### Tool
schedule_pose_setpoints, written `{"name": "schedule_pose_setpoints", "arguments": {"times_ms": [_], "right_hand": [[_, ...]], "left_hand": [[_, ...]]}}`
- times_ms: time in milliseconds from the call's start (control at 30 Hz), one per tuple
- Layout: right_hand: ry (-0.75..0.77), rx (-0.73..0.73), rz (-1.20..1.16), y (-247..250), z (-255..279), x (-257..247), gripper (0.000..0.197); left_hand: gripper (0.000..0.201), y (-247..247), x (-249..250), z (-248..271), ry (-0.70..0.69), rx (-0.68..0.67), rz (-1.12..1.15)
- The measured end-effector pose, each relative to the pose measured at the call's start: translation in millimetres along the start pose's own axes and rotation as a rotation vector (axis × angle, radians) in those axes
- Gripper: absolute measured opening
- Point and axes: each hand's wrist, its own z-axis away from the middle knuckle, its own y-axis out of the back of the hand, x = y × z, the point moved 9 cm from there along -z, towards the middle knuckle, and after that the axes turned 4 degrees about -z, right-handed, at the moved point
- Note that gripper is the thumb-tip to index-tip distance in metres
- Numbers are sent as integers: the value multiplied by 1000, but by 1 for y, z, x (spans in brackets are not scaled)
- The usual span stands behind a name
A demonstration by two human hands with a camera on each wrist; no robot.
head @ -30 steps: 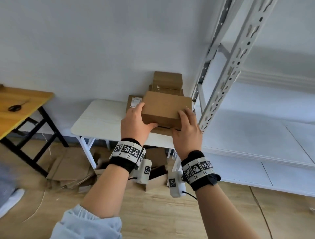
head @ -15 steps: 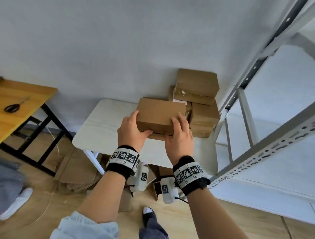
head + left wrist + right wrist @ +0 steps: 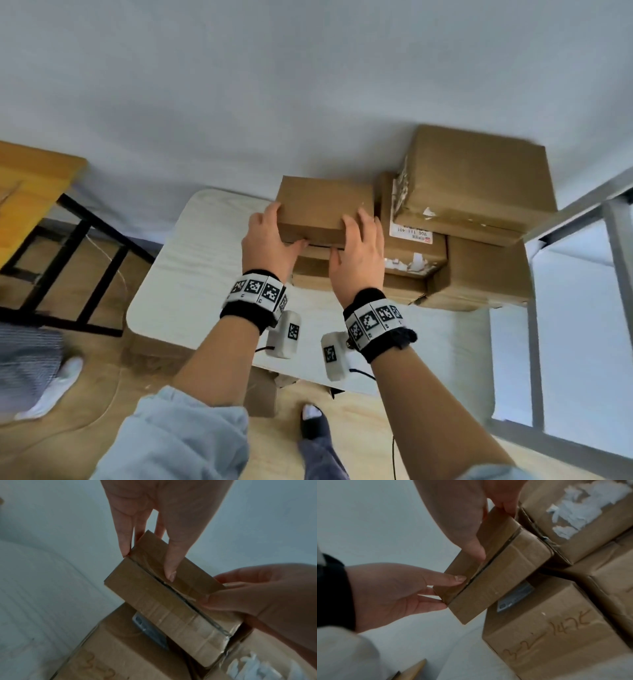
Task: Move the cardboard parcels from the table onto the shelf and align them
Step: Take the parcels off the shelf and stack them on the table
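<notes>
A small plain cardboard parcel [image 3: 322, 205] is gripped at both ends. My left hand [image 3: 270, 236] holds its left end, thumb on the taped seam [image 3: 169, 568] and fingers along the side. My right hand [image 3: 359, 246] holds the right end the same way. The parcel [image 3: 496, 574] is just over a lower box with handwriting [image 3: 556, 635]; whether it rests on that box I cannot tell. To its right is a stack of parcels: a large top box [image 3: 472, 178], a labelled box [image 3: 411, 240] and a bottom box [image 3: 479, 274].
The parcels stand at the back right of a white table [image 3: 205, 274] against a pale wall. Grey shelf uprights [image 3: 616, 240] rise at the right edge. At far left stands a wooden desk [image 3: 30, 192] on black legs. Flattened cardboard lies on the floor under the table.
Both hands keep hold of the small parcel. My view has swung away from the shelf and down over the table, and the stack of parcels is now closer and larger.
</notes>
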Motion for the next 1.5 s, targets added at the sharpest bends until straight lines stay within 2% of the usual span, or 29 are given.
{"name": "schedule_pose_setpoints", "arguments": {"times_ms": [100,267,433,567,733,867,967,1067,1267,1500], "right_hand": [[24,10,76,-11,-2,4,50],[18,19,84,-10,-4,-1,56],[13,18,107,7,3,-11,58],[14,52,130,37,28,-31,58],[30,189,151,84,85,-54,58],[-7,331,162,123,145,-57,54],[-73,369,194,154,187,-55,54],[-153,378,242,188,224,-48,55],[-276,539,289,263,301,-27,56],[-404,659,329,336,385,14,59]], "left_hand": [[79,-20,-2,-6,-22,-17,-2],[83,-23,-5,-8,-60,-22,-32],[87,-11,-5,8,-103,-54,-117],[77,14,2,37,-183,-44,-136],[74,49,23,90,-352,-17,-72],[71,69,39,142,-521,-30,-13],[68,78,55,181,-630,-66,20],[70,85,78,222,-733,-84,46],[72,85,132,308,-938,-166,33],[77,68,197,401,-1103,-271,39]]}}
